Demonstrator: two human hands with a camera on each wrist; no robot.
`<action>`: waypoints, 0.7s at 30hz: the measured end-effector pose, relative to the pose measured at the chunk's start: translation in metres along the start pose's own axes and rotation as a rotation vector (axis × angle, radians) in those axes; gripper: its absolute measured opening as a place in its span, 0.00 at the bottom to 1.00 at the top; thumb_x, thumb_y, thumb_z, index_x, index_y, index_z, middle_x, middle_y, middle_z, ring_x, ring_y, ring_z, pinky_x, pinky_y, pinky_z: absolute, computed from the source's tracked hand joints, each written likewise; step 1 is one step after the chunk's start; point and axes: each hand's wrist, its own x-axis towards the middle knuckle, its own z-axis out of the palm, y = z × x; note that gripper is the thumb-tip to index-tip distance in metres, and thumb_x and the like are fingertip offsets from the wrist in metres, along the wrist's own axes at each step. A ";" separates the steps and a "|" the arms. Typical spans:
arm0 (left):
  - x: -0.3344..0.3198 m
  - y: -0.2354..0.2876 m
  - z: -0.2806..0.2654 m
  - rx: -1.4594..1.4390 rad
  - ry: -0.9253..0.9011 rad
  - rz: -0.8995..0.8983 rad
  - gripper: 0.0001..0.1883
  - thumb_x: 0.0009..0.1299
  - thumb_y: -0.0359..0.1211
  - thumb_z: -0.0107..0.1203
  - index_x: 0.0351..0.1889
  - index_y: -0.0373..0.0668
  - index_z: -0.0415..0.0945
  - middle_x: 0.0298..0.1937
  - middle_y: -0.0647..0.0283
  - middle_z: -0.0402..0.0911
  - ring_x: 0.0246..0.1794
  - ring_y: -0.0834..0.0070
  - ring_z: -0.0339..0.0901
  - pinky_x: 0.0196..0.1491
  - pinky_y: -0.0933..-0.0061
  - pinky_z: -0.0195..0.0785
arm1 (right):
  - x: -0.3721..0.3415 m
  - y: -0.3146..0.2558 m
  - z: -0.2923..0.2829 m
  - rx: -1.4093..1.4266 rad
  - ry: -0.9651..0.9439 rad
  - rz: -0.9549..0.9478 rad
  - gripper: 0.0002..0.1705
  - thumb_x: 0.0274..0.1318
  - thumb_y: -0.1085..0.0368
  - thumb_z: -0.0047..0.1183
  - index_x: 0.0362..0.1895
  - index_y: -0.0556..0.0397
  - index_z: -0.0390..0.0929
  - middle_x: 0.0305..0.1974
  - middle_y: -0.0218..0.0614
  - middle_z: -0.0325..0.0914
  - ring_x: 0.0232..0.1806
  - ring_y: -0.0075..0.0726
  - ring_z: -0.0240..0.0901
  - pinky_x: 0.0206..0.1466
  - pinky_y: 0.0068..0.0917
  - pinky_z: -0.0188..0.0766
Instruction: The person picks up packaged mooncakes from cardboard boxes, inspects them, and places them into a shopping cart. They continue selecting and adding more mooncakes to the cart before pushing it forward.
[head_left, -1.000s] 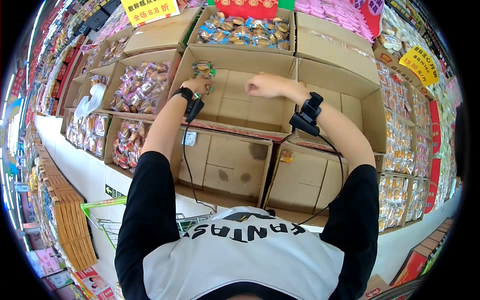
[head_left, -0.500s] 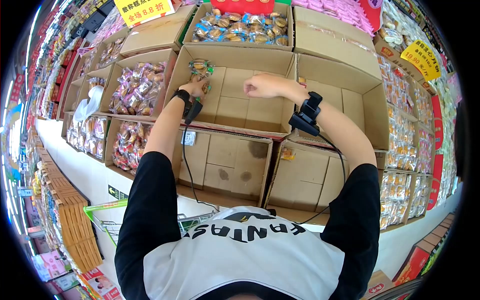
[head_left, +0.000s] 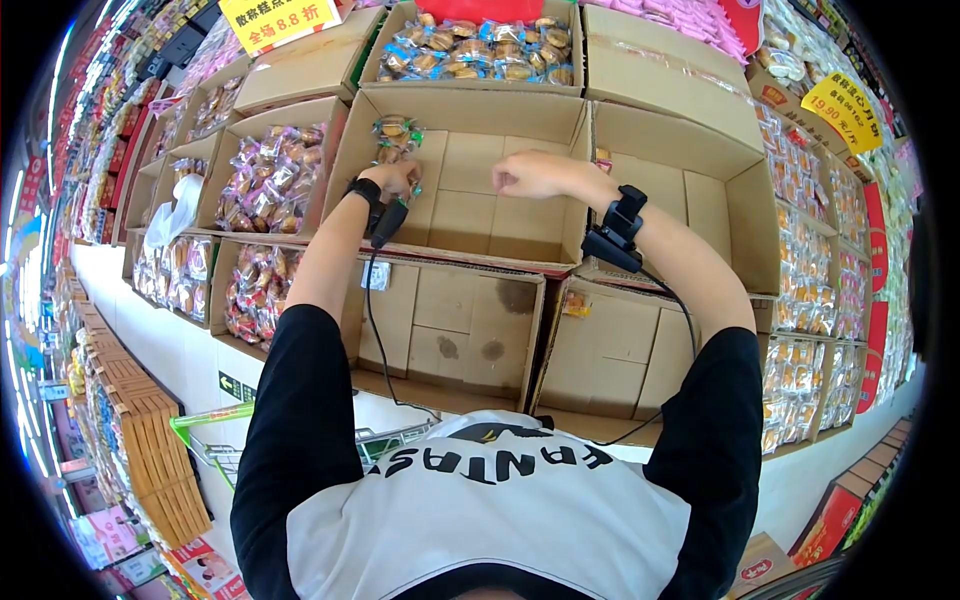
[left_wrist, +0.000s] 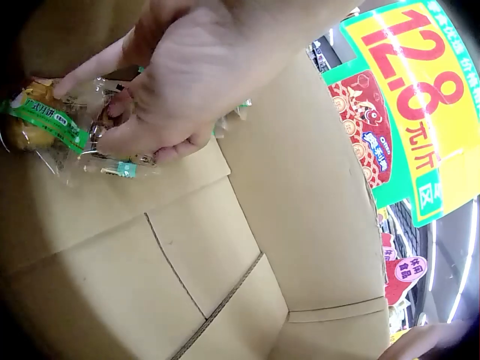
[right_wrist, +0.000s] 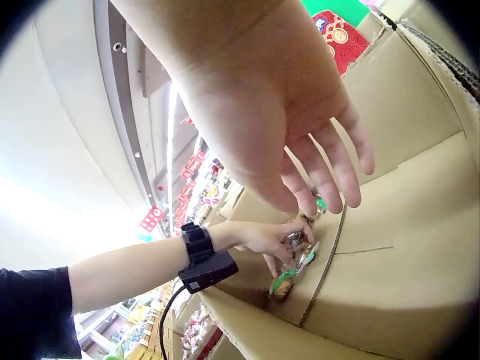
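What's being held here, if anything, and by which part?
The left hand grips a wrapped pastry; exactly where it grips is unclear. The right hand holds nothing.

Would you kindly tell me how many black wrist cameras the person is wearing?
2: the left wrist camera, just behind the left hand, and the right wrist camera, behind the right hand.

1. Pretty clearly a shop, looks like a supermarket's loose-snack section.
2. Prices all over: the yellow price sign at far right reads 19.90 yuan per jin, and a big price board says 12.8.
3. There's also a discount sign at far left, 8.8折.
4. Rows of open cardboard boxes, plenty loaded with individually wrapped pastries.
5. Shopping cart near left, green handle.
6. Packed shelves far left, plus a green arrow sign on the pale floor.
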 end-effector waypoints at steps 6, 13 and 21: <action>0.010 -0.015 0.009 -0.035 -0.087 -0.051 0.27 0.44 0.26 0.59 0.45 0.43 0.63 0.40 0.59 0.70 0.40 0.67 0.69 0.36 0.67 0.66 | -0.004 0.000 -0.002 -0.001 -0.008 0.013 0.12 0.48 0.61 0.45 0.35 0.54 0.72 0.31 0.40 0.74 0.35 0.40 0.70 0.40 0.32 0.66; -0.002 0.003 0.002 0.094 -0.274 -0.174 0.23 0.48 0.27 0.59 0.42 0.44 0.64 0.33 0.62 0.71 0.31 0.70 0.71 0.24 0.70 0.66 | -0.008 0.003 -0.001 -0.011 0.006 0.020 0.12 0.48 0.61 0.45 0.35 0.54 0.72 0.31 0.40 0.75 0.35 0.40 0.71 0.39 0.32 0.66; -0.008 -0.005 -0.004 0.083 -0.355 -0.209 0.26 0.47 0.29 0.62 0.44 0.45 0.63 0.34 0.62 0.72 0.27 0.71 0.72 0.23 0.72 0.66 | -0.011 0.001 0.001 -0.005 0.011 0.034 0.12 0.48 0.61 0.44 0.35 0.54 0.72 0.30 0.39 0.75 0.34 0.40 0.71 0.39 0.32 0.66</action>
